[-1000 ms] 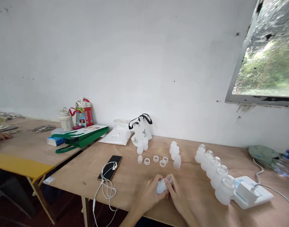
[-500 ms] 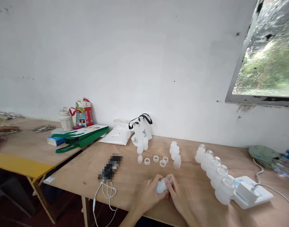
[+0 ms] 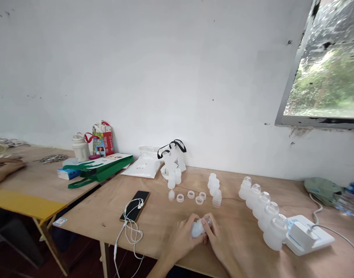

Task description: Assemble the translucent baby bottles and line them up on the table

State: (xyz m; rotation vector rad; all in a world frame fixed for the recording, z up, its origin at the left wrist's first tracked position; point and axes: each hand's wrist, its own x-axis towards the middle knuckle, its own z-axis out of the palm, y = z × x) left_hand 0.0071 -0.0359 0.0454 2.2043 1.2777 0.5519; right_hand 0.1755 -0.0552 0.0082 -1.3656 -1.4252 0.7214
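Near the table's front edge, a small translucent baby bottle [image 3: 197,229] lies sideways between both hands. My left hand [image 3: 181,235] is wrapped round its body. At its clear cap end, my right hand [image 3: 216,234] grips with thumb and fingers; the cap is partly hidden. Beyond the hands lie several white screw rings [image 3: 199,200]. A stack of clear caps [image 3: 217,198] stands right of the rings, with white bottle bodies [image 3: 214,184] behind it. More white bodies [image 3: 171,180] and a small clear-topped piece [image 3: 171,195] stand to the left.
Several capped bottles [image 3: 264,205] form a diagonal row at right, beside a white box with a charger [image 3: 302,235]. At left lies a phone [image 3: 135,206] with tangled earphones. Bags [image 3: 142,166] lean at the wall. Another person's hands [image 3: 9,166] rest on the neighbouring table.
My hands and the bottle look almost unchanged. At far left, the other person's hands have come further into view over the neighbouring table.
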